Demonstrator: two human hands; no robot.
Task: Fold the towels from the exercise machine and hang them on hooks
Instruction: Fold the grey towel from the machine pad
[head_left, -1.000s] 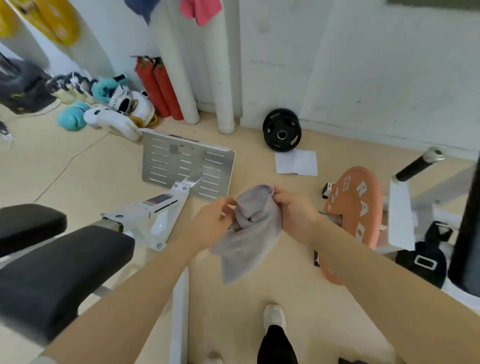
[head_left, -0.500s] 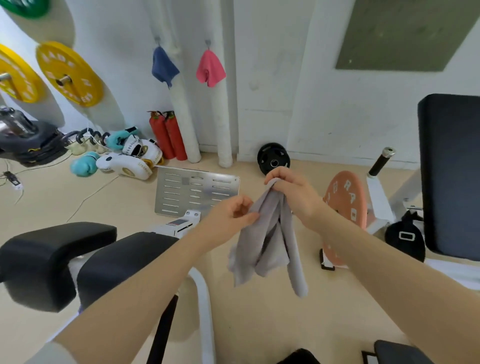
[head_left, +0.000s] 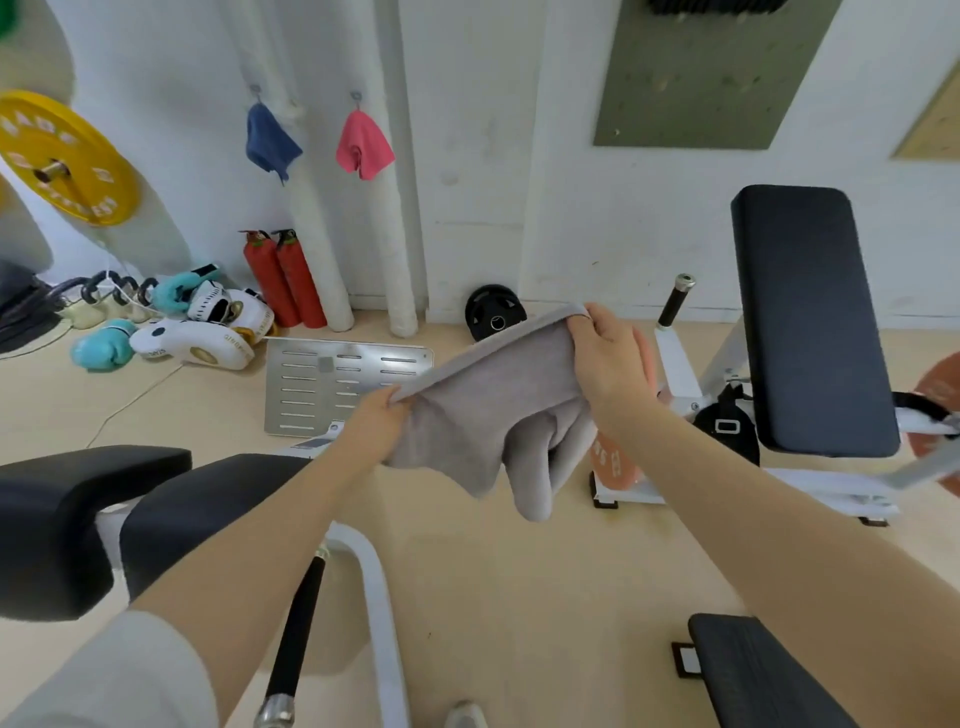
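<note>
Head view, one frame, gym corner.

Item 1: left hand (head_left: 376, 423). Fingers curled, pinching the lower left corner of the grey towel (head_left: 493, 415); thumb side faces the camera.

Item 2: right hand (head_left: 602, 358). Fingers curled over the upper right corner of the same towel, gripping it; held higher and farther out than the left hand.

Item 3: grey towel. In the air between both hands, above the floor (head_left: 519, 597), its top edge pulled taut in a slanting line from left hand up to right hand. The rest hangs in loose folds, two lobes drooping lowest at right of centre. Touches nothing but the hands.

Item 4: blue towel (head_left: 270, 137). Hangs bunched from a hook (head_left: 254, 92) on the white wall (head_left: 561, 182).

Item 5: pink towel (head_left: 363, 145). Hangs bunched from a second hook (head_left: 356, 96), just right of the blue towel, a white pipe (head_left: 306, 197) between them.

Item 6: two black pads (head_left: 156, 519), lower left, on a white machine frame (head_left: 384, 613); the arms pass above them.

Item 7: black backrest (head_left: 810, 322), upright at right, well apart from the grey towel.

Item 8: floor stock along the wall: two red cylinders (head_left: 283, 278), a black plate (head_left: 493, 319), a slotted metal plate (head_left: 337, 387), teal and white boxing gloves (head_left: 187, 332). A yellow plate (head_left: 62, 158) is mounted at left.

Containers: none told apart in this view.
</note>
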